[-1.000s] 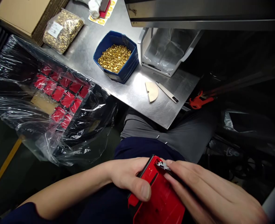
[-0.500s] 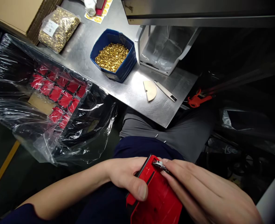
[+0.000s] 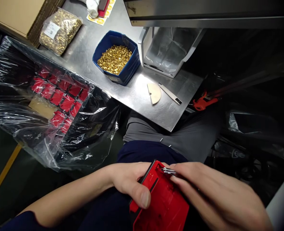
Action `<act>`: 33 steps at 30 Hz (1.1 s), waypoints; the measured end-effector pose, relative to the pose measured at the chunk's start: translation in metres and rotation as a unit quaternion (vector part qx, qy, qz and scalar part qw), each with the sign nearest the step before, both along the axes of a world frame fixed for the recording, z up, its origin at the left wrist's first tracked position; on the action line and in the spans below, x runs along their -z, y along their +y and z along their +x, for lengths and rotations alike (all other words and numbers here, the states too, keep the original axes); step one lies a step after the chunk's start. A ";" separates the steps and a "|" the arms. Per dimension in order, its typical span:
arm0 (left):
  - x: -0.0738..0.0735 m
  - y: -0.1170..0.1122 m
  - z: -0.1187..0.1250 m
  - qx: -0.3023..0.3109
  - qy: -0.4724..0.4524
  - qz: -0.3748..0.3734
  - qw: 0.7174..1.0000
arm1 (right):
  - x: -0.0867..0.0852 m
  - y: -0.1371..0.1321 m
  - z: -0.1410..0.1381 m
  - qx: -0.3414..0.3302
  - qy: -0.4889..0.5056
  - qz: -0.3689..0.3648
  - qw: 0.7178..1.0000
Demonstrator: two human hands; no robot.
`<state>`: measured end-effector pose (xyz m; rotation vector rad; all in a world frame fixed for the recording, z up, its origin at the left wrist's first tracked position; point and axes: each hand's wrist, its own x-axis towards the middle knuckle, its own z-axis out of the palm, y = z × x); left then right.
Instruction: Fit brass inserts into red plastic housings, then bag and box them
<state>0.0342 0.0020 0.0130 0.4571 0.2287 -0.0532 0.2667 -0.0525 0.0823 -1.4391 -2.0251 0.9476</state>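
Note:
My left hand (image 3: 132, 183) is closed around the edge of a red plastic housing (image 3: 164, 205) with a black rim, its thumb lying over the near side. The open, hollow side of the housing faces up toward me. My right hand (image 3: 211, 192) pinches a small shiny metal piece (image 3: 169, 170) between thumb and fingers. Its tip is at the inner far corner of the housing; whether it touches the plastic I cannot tell. The rest of the metal piece is hidden by the fingers, so its kind does not show.
On the metal table (image 3: 166, 117) stand a blue bin (image 3: 129, 70) of small brass-coloured parts and a white tray (image 3: 174, 73). A half-round cream piece (image 3: 154, 94) and a white-handled tool (image 3: 170, 94) lie nearer. Left, a plastic-lined box holds red housings (image 3: 56, 96); a bag (image 3: 60, 32) lies beyond.
My right hand has turned and shifted slightly right, showing more of the metal piece's silver side at the corner. My left hand keeps its hold on the housing.

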 end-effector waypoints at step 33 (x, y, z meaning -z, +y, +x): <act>0.012 -0.005 -0.001 -0.204 0.030 -0.131 0.970 | 0.142 0.035 0.017 0.270 -0.069 -0.174 0.944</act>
